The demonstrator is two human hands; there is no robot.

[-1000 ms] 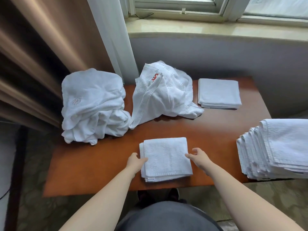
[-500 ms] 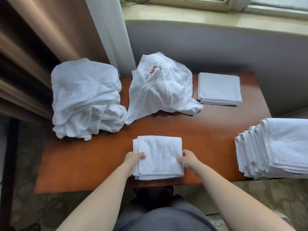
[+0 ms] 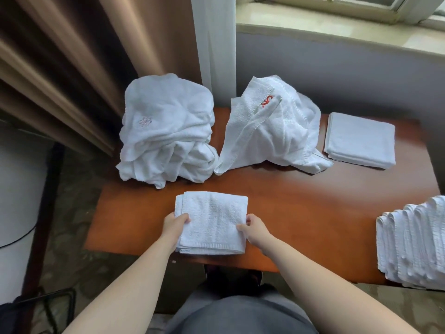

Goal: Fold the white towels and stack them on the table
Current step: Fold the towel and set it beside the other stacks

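Head view, looking down on a reddish-brown wooden bench (image 3: 301,208). Folded white face towel (image 3: 213,221) lies flat near the front edge, small label showing at its near left corner. Left hand (image 3: 174,224) grips the towel's left edge, thumb on top, fingers curled under the layers. Right hand (image 3: 255,229) pinches the right edge near the front corner, thumb on top of the cloth.

Back left: heap of unfolded white towels (image 3: 166,133), pale embroidered emblem on the uppermost one; the heap overhangs the bench's left rear corner. Just beside it to the right: second crumpled towel heap (image 3: 272,131) with red stitched lettering near its peak. Back right: small folded towel stack (image 3: 360,141), square, edges aligned, apart from the second heap's trailing corner.

Far right, at the frame edge: tall stack of folded towels (image 3: 414,244), fanned edges facing the camera.

Brown curtain (image 3: 72,56) hangs left; window sill (image 3: 337,27) runs behind.
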